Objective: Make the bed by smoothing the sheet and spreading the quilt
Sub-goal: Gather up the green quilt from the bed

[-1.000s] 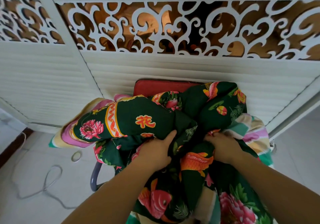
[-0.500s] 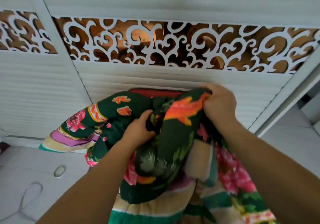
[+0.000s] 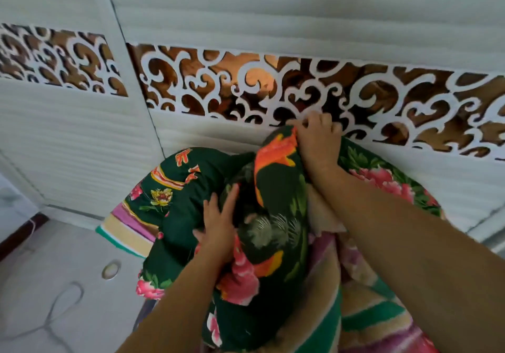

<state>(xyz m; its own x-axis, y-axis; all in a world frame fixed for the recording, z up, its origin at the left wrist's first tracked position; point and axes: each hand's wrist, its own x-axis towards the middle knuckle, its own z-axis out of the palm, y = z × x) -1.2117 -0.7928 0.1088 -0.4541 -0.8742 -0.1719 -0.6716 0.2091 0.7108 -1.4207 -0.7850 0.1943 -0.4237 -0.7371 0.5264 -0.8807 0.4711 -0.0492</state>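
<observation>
The dark green cotton quilt with pink peonies and orange fish print (image 3: pixel 276 216) is all bunched up in a big lump right in front of the person, held up against the white ribbed wardrobe doors (image 3: pixel 82 139). Its striped underside in green, cream and purple (image 3: pixel 363 306) spills out below and to the right.

The right hand (image 3: pixel 318 139) is up at the top of the bundle, fingers (image 3: pixel 323 120) curled tight round a fold with the orange fish on it, right up in front of the wardrobe's brown-and-white scrollwork band (image 3: pixel 273 85). The left hand (image 3: pixel 218 229) sits lower on the middle of the lump, fingers (image 3: pixel 231 197) mostly straight and pressed flat into the fabric, not really clutching anything.

Off to the left there's pale tiled floor (image 3: pixel 54 270) with a small round metal ring thing (image 3: pixel 111 270) and a thin white cable (image 3: pixel 61 306) looping across it.
</observation>
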